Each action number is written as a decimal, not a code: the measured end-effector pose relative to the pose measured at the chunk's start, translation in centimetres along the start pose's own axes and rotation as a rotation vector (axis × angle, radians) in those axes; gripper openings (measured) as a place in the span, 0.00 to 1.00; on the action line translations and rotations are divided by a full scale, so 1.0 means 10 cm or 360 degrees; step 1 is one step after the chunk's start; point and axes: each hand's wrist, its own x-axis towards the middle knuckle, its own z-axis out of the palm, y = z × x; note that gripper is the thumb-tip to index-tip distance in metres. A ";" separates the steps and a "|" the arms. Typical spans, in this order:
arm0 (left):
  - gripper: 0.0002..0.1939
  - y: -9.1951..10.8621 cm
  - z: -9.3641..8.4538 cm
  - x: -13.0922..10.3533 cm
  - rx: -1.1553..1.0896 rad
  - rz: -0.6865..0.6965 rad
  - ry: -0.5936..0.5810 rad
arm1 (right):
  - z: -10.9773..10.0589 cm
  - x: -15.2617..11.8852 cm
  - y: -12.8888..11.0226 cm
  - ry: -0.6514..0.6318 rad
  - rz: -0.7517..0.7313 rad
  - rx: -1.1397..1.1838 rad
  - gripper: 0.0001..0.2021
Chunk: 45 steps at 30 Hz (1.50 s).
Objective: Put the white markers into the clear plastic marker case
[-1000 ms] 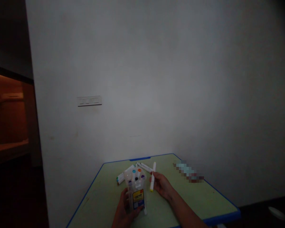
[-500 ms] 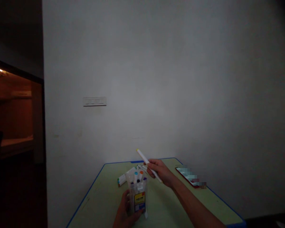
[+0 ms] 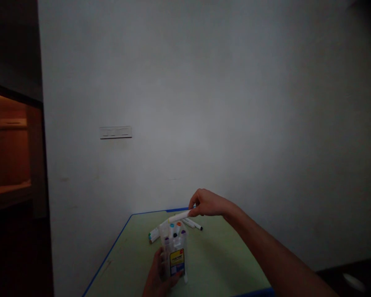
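My left hand (image 3: 156,272) is wrapped round a clear plastic marker case (image 3: 185,249) with a yellow and blue label. Several markers stand inside it, with blue, orange, black and purple ends showing at the top. Between the fingertips of my right hand (image 3: 205,202) is a white marker (image 3: 179,216), nearly level, its left end just over the mouth of the case. Whether that end touches the case, I cannot tell. Loose white markers (image 3: 155,234) lie on the table behind the case, and others with dark ends (image 3: 194,223) lie to its right.
The pale green table (image 3: 225,255) has a blue edge and stands against a grey wall (image 3: 204,103). A switch plate (image 3: 116,132) is set in the wall. At the far left, a doorway opens on a lit room (image 3: 8,152).
My right hand has turned over, swinging the marker from a steep slant to nearly level above the case. The view has shifted right, and the flat red-edged object is now hidden behind my right arm.
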 end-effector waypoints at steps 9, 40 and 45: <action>0.39 0.05 -0.01 0.02 0.0048 -0.0012 -0.0039 | 0.21 0.30 -0.13 -0.0089 -0.0021 -0.0335 0.10; 0.41 0.02 0.04 0.02 0.0072 0.0058 0.0046 | 0.71 0.33 -0.32 -0.0268 -0.0024 -0.0644 0.14; 0.38 0.11 0.05 0.00 0.0107 0.0053 0.0020 | 0.67 0.39 -0.19 -0.0506 -0.0121 -0.0286 0.13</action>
